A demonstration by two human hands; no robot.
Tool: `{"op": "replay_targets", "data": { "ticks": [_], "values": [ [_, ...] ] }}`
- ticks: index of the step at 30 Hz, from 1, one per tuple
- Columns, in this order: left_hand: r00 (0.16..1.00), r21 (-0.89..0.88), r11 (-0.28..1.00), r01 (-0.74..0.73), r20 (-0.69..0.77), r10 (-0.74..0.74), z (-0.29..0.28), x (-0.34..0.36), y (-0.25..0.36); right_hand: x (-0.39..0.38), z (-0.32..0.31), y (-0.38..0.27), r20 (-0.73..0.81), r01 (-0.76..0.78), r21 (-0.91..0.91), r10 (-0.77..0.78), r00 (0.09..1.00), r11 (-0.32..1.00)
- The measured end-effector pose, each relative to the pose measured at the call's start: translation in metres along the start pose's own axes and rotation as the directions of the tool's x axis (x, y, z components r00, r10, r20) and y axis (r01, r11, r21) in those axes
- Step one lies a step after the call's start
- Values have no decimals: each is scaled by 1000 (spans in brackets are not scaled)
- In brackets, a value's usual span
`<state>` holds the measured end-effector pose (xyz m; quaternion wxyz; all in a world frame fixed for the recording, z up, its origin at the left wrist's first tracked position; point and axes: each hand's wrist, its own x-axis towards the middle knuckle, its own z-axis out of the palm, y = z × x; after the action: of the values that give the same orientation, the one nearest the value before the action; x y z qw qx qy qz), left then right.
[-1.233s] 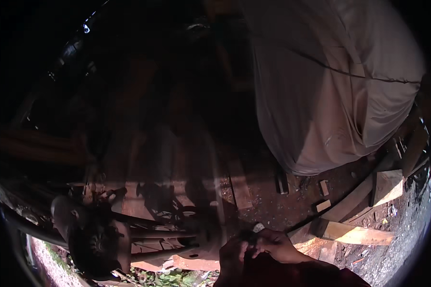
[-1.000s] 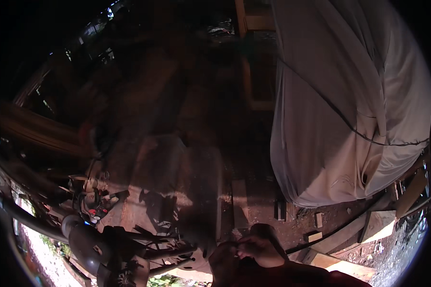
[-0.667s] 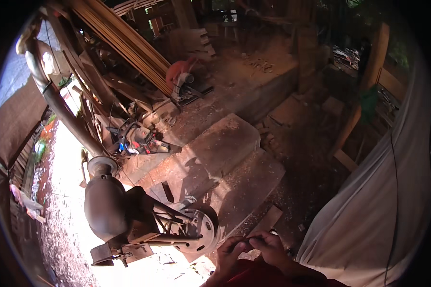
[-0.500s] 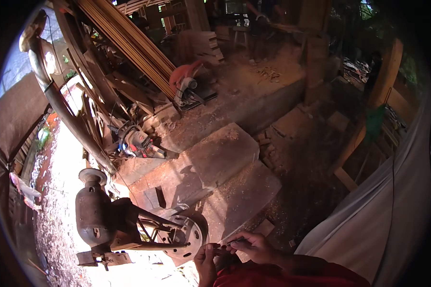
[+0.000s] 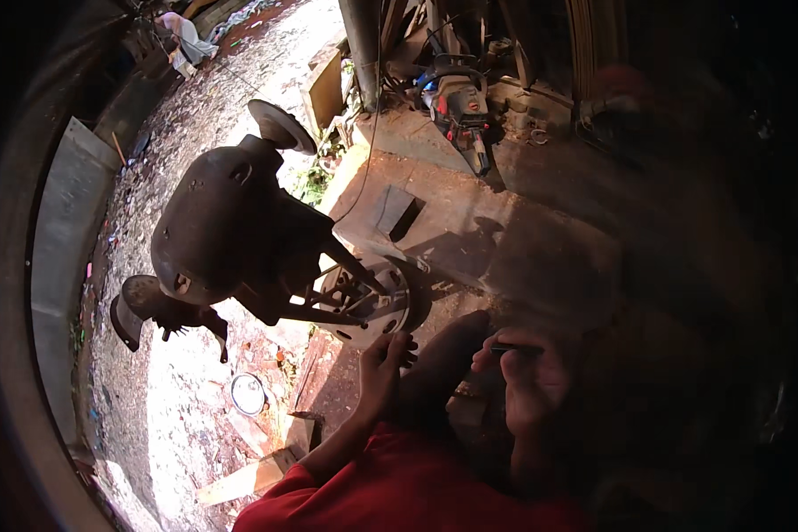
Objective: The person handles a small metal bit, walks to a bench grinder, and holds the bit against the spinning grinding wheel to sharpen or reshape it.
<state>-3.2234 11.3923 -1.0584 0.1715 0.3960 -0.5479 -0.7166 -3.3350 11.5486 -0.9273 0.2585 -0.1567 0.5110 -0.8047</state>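
Observation:
My left hand [image 5: 383, 365] is closed, its fingers curled in beside the grinder's base. Whatever lies in those fingers, if anything, is too small to make out. Apart from it on the right, in shade, my right hand [image 5: 532, 381] grips a small dark slim object [image 5: 518, 348] between thumb and fingers; its kind does not show. In front of me to the left stands a bench grinder [image 5: 213, 230] on a legged stand, with a round wheel [image 5: 281, 127] at its upper end. The stand ends in a round metal base with holes [image 5: 395, 321].
A chainsaw-like power tool [image 5: 463, 111] rests on the concrete ledge at the back. A dark block [image 5: 397, 211] lies on the slab beyond the base. At lower left are a round white-and-blue lid or dish [image 5: 248, 394] and a wood offcut [image 5: 239, 483]. Boards [image 5: 594, 44] lean behind.
The view has swung to the left, bringing the grinder closer to the middle. My hands, close together before, are now apart, and the dark slim object stays in the right one.

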Motion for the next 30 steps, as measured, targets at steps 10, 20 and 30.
{"op": "replay_targets", "data": {
  "ticks": [10, 20, 30],
  "values": [
    [701, 76, 996, 41, -713, 25, 2, 12, 142, 125, -30, -154, -67, -442, -357, 449, 891, 823],
    [520, 351, 917, 187, -828, 211, 19, 32, 135, 194, 10, -207, 125, -567, -269, 611, 781, 779],
    [790, 81, 988, 128, -611, -52, 132, -4, 168, 241, 14, -188, 325, -629, -273, 685, 652, 728]
  ]
}}
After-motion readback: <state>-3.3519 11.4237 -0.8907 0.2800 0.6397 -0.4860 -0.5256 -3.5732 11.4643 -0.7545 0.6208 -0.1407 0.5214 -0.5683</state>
